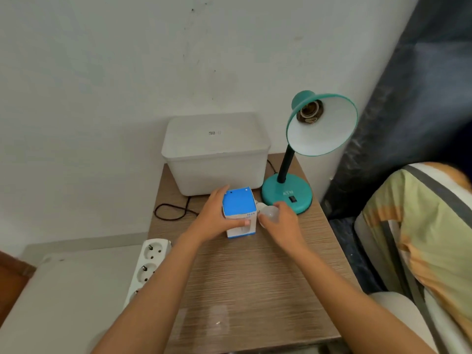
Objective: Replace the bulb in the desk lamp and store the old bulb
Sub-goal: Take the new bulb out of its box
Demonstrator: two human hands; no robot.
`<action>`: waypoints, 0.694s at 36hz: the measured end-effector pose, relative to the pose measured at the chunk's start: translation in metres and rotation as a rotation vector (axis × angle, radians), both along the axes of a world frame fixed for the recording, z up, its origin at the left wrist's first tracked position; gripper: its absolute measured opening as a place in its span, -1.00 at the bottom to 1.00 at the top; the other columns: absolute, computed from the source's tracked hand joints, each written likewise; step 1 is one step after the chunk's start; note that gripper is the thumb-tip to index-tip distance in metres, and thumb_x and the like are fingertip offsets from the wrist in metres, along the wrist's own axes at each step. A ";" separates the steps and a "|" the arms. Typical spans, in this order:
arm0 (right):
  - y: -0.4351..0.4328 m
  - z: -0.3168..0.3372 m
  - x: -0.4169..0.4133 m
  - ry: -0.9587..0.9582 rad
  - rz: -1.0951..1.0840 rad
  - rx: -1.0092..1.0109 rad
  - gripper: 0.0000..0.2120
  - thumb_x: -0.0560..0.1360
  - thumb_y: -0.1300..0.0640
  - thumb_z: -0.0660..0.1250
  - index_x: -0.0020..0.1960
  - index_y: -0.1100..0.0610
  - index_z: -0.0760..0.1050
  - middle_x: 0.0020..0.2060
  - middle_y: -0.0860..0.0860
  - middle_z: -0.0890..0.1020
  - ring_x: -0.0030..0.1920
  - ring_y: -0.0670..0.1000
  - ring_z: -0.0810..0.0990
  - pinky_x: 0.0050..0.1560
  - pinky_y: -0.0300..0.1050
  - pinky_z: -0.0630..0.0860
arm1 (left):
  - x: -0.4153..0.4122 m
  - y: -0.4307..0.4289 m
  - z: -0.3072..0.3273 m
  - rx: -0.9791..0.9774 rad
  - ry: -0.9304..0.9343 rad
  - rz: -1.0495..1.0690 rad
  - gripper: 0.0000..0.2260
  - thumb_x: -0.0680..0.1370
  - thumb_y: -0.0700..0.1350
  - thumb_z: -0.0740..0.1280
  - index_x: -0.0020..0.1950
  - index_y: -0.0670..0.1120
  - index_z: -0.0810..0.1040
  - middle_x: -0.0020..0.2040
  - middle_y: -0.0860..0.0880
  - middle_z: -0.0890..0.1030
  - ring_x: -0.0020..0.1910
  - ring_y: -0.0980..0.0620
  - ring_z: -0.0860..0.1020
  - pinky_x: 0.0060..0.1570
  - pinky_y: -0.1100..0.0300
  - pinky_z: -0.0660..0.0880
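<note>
A teal desk lamp (288,192) stands at the back right of the wooden table (255,277); its shade tilts toward me and the socket (309,112) inside holds no bulb. My left hand (217,218) grips a blue and white bulb box (238,213) standing on the table. My right hand (283,226) holds a white bulb (268,213), whose screw end touches the box's right side near its top.
A lidded white plastic bin (214,154) sits against the wall behind the box. A dark lamp cord (171,210) loops at the table's left edge. A white power strip (150,261) lies off the left side. Striped bedding (421,226) borders the right.
</note>
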State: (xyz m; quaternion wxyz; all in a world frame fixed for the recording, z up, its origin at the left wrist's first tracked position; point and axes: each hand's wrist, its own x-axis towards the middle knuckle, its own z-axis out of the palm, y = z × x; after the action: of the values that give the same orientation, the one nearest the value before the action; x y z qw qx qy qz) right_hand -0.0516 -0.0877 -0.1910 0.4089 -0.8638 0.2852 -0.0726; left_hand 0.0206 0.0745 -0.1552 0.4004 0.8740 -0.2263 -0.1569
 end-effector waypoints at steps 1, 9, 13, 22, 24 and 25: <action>0.000 -0.001 0.002 0.003 0.000 0.002 -0.51 0.41 -0.06 0.37 0.24 0.16 0.36 0.17 0.13 0.50 0.17 0.12 0.46 0.20 0.07 0.47 | 0.002 0.001 -0.001 -0.006 0.000 -0.002 -0.05 0.26 0.08 0.57 0.51 -0.06 0.13 0.43 -0.04 0.27 0.39 0.04 0.28 0.28 0.20 0.23; -0.003 0.000 0.001 -0.009 0.022 -0.043 -0.46 0.46 -0.08 0.33 0.30 0.21 0.32 0.23 0.16 0.46 0.24 0.14 0.42 0.23 0.02 0.40 | 0.005 0.003 -0.004 -0.053 -0.010 -0.054 -0.10 0.28 0.04 0.57 0.49 -0.01 0.16 0.39 -0.01 0.30 0.22 0.20 0.25 0.21 0.26 0.23; -0.008 0.022 -0.004 -0.185 0.051 -0.124 -0.57 0.51 0.08 0.29 0.31 0.24 0.34 0.22 0.16 0.47 0.24 0.09 0.43 0.25 -0.03 0.40 | 0.005 0.004 -0.004 -0.057 -0.007 -0.069 -0.10 0.28 0.03 0.57 0.49 0.01 0.15 0.41 0.01 0.28 0.23 0.20 0.24 0.21 0.25 0.22; 0.008 0.076 0.024 -0.179 0.675 -0.360 -0.74 0.46 0.20 0.34 0.14 0.16 0.50 0.10 0.05 0.52 0.02 -0.06 0.47 0.11 -0.15 0.49 | 0.007 0.006 -0.005 -0.056 -0.001 -0.093 -0.11 0.30 0.08 0.55 0.49 -0.01 0.13 0.42 0.02 0.28 0.24 0.18 0.30 0.15 0.27 0.28; 0.009 0.078 0.027 -0.078 0.746 -0.404 -0.67 0.44 0.15 0.38 0.19 0.13 0.48 0.15 0.03 0.50 0.11 -0.02 0.48 0.14 -0.15 0.47 | 0.007 0.007 -0.004 -0.054 0.017 -0.107 -0.10 0.31 0.09 0.54 0.50 -0.01 0.11 0.44 0.01 0.25 0.25 0.17 0.29 0.17 0.26 0.28; 0.009 0.080 0.028 -0.038 0.760 -0.414 -0.65 0.44 0.13 0.38 0.21 0.13 0.47 0.17 0.03 0.49 0.14 0.00 0.48 0.14 -0.16 0.45 | 0.007 0.007 -0.004 -0.050 0.023 -0.111 -0.09 0.32 0.09 0.54 0.51 -0.01 0.10 0.45 0.02 0.24 0.26 0.17 0.28 0.17 0.26 0.28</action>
State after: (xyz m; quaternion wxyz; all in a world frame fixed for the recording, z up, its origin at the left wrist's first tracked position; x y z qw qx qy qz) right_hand -0.0234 -0.0784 -0.1110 0.2301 -0.9697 -0.0811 0.0114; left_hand 0.0272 0.0816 -0.1596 0.4154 0.8479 -0.2737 -0.1834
